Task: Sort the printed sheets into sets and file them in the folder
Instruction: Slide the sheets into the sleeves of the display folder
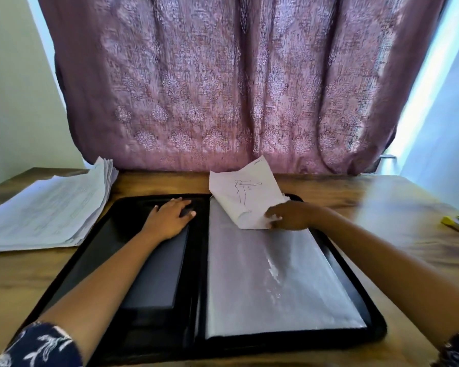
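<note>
One curled paper sheet (pixel 247 192) pinched by right grip (pixel 289 215); left grip (pixel 170 215) flat, unclenched, on black folder (pixel 96 245).

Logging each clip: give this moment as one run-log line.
left hand flat on folder left half | right hand grips printed sheet at clear sleeve top | paper stack beside folder, left

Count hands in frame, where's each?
2. Left hand rests flat on the folder's black left panel. Right hand pinches a printed sheet over the clear sleeve on the folder's right side. None seem hidden.
</note>
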The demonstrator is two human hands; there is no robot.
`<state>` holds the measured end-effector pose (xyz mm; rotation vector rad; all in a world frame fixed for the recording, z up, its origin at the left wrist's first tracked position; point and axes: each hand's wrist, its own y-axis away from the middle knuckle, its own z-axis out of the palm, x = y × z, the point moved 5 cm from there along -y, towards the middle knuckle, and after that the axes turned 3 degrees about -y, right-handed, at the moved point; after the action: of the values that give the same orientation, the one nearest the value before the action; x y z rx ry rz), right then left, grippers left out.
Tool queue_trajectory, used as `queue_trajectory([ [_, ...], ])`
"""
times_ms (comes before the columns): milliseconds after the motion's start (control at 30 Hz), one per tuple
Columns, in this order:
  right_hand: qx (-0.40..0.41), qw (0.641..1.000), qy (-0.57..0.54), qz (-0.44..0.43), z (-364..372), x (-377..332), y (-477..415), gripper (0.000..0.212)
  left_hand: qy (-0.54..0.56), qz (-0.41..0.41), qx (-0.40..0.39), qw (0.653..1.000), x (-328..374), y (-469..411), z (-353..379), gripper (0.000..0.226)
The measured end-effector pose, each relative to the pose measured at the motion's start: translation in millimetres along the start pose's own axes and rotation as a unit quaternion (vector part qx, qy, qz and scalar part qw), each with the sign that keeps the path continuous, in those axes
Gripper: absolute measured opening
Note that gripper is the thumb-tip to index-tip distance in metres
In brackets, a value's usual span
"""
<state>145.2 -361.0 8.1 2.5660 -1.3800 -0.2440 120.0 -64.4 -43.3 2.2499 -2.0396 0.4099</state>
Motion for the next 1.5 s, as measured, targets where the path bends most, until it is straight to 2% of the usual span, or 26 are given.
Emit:
queue_trajectory([
  [67, 0.106, 0.994, -0.013, -0.005, -11.4, -7.8, -6.7, 0.038, 0.006, 0.005, 0.009, 1.000, 1.4, 2.6, -1.7, 0.054],
  [133, 0.197, 0.979, -0.060, -0.007, -23.2, -11.7, -18.2, 0.038, 0.016, 0.009, 0.014, 1.000, 1.5, 4.0, -3.3, 0.052],
  [233, 0.253, 0.959, -0.129, -0.003, -49.3, -7.7, -38.9, 0.039, 0.046, 0.012, 0.029, 0.998, 2.3, 5.5, -6.0, 0.049],
  [333, 0.206, 0.954, -0.219, -0.018, -64.9, -12.7, -61.0, 0.031, 0.084, 0.010, 0.038, 0.996, 1.2, 5.7, -7.8, 0.046],
  [467, 0.061, 0.926, -0.372, -0.030, -57.6, -39.7, -90.8, 0.026, 0.111, 0.012, 0.042, 0.993, -1.9, 3.3, -7.9, 0.041],
  [567, -0.039, 0.951, -0.304, -0.032, -47.9, -66.3, -103.0, 0.028, 0.161, 0.017, 0.055, 0.985, -4.5, 1.8, -7.8, 0.035],
  [633, -0.077, 0.953, -0.292, -0.037, -42.0, -77.6, -107.5, 0.033, 0.202, 0.017, 0.074, 0.976, -6.0, 1.5, -9.3, 0.032],
  [700, -0.103, 0.920, -0.367, -0.096, -39.7, -87.5, -109.7, 0.037, 0.238, 0.019, 0.093, 0.967, -5.4, 1.1, -11.2, 0.030],
  [733, -0.120, 0.884, -0.432, -0.131, -39.4, -95.0, -108.3, 0.038, 0.259, 0.018, 0.100, 0.960, -5.4, 1.0, -12.7, 0.030],
  [767, -0.119, 0.851, -0.491, -0.146, -40.7, -99.8, -105.8, 0.039, 0.283, 0.013, 0.108, 0.953, -5.3, 1.5, -14.9, 0.029],
  [800, -0.091, 0.834, -0.527, -0.139, -43.0, -102.5, -106.8, 0.039, 0.305, 0.002, 0.113, 0.946, -7.0, 1.5, -15.9, 0.028],
  [867, 0.040, 0.859, -0.502, -0.092, -49.0, -99.4, -109.3, 0.030, 0.324, -0.025, 0.115, 0.939, -10.0, 0.6, -16.6, 0.027],
  [933, 0.147, 0.900, -0.410, -0.035, -42.9, -90.5, -103.2, 0.025, 0.319, -0.023, 0.101, 0.942, -9.3, 1.3, -15.3, 0.032],
  [1000, 0.146, 0.954, -0.261, -0.010, -20.8, -86.9, -82.0, 0.031, 0.271, 0.003, 0.077, 0.959, -3.5, 3.4, -14.1, 0.044],
  [1067, 0.109, 0.982, -0.156, 0.017, 10.0, -79.2, -54.1, 0.045, 0.144, 0.030, 0.023, 0.989, 8.4, 8.7, -10.6, 0.052],
  [1133, 0.103, 0.983, -0.143, 0.043, 30.8, -62.5, -31.4, 0.058, 0.024, 0.054, -0.027, 0.998, 20.2, 12.2, -3.6, 0.058],
  [1267, 0.089, 0.986, -0.125, 0.069, 38.4, -16.2, -17.8, 0.073, 0.019, 0.048, -0.044, 0.998, 26.5, 16.9, 0.1, 0.059],
  [1333, 0.072, 0.986, -0.127, 0.076, 32.9, -2.3, -18.2, 0.072, 0.007, 0.050, -0.048, 0.998, 27.2, 17.8, -1.1, 0.061],
  [1467, 0.159, 0.975, -0.145, 0.049, 6.0, -19.7, -13.4, 0.062, 0.014, 0.078, -0.034, 0.996, 41.2, 17.0, -8.8, 0.062],
  [1500, 0.160, 0.974, -0.154, 0.037, 3.3, -31.7, -11.4, 0.059, 0.010, 0.093, -0.037, 0.995, 47.8, 15.8, -10.3, 0.060],
])
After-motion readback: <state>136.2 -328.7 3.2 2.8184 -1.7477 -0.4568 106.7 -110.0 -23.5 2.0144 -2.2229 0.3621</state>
